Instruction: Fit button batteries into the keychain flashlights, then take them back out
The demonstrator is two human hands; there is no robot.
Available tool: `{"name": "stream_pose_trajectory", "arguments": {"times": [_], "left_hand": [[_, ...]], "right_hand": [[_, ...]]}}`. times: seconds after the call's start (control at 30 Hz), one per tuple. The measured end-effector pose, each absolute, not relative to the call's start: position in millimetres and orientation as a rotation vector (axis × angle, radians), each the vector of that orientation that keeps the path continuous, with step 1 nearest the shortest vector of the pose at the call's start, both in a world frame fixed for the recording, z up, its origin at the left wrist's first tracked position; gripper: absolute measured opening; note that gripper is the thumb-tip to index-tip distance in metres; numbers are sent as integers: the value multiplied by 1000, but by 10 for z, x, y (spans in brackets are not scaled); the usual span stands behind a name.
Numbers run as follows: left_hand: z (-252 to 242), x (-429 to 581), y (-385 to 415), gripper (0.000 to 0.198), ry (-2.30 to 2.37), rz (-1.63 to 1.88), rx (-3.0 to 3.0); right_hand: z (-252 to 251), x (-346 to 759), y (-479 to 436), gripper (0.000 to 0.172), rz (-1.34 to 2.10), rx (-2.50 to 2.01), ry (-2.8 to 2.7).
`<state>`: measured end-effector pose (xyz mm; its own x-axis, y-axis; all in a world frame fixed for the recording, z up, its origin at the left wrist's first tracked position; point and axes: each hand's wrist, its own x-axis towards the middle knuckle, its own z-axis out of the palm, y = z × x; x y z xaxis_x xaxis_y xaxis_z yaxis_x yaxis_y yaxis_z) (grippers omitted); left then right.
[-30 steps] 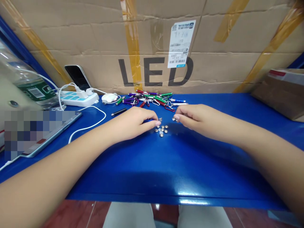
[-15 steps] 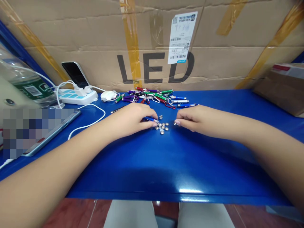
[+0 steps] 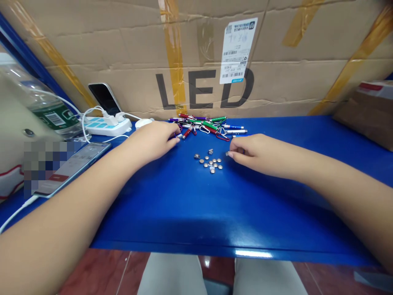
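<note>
Several small round metal button cells (image 3: 214, 160) lie loosely grouped on the blue table. My left hand (image 3: 159, 141) is to their left, at the left edge of a pile of coloured pen-like torches (image 3: 202, 123) with carabiner clips. Its fingers are bent round the end of a blue torch (image 3: 178, 135), mostly hidden by the hand. Right of the cells, my right hand (image 3: 248, 150) pinches a small silvery metal piece (image 3: 227, 153) between thumb and fingertips. Two more small metal pieces, one at the left (image 3: 197, 156) and one behind (image 3: 210, 151), lie beside the cells.
A large cardboard box (image 3: 129, 65) stands along the back. At the left are a power strip (image 3: 107, 126), a phone leaning on the box (image 3: 105, 98), a phone lying flat (image 3: 70, 168), cables and a plastic bottle (image 3: 53, 116). A brown box (image 3: 367, 114) sits at the right.
My left hand has moved left and back, away from the cells, taking the blue torch to the pile's edge. My right hand stays beside the cells. The view has shifted slightly.
</note>
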<state>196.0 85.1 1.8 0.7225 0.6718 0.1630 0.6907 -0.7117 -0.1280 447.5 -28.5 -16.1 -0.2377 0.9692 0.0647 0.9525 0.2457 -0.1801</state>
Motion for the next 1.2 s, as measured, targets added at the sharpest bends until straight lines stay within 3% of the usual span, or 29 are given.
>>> {"name": "stream_pose_trajectory", "arguments": {"times": [0.4, 0.67, 0.8, 0.97, 1.1, 1.2], "left_hand": [[-13, 1862, 981, 37, -1260, 137, -2708], [-109, 2085, 1021, 43, -1183, -449, -2727], [-254, 2216, 1071, 55, -1263, -541, -2824], [-243, 2177, 1148, 27, -1351, -601, -2809], [-64, 2118, 1038, 26, -1374, -826, -2779], [28, 2145, 835, 27, -1268, -1210, -2882]], "right_hand": [[-242, 4476, -249, 15, -22, -1850, -2396], [-121, 4427, -300, 12, -12, -1917, -2378], [-73, 4388, -310, 18, 13, -1907, -2319], [-62, 4412, -292, 26, -38, -1854, -2310], [-62, 4421, -289, 33, -35, -1757, -2264], [-103, 4409, -277, 42, -12, -1630, -2145]]}}
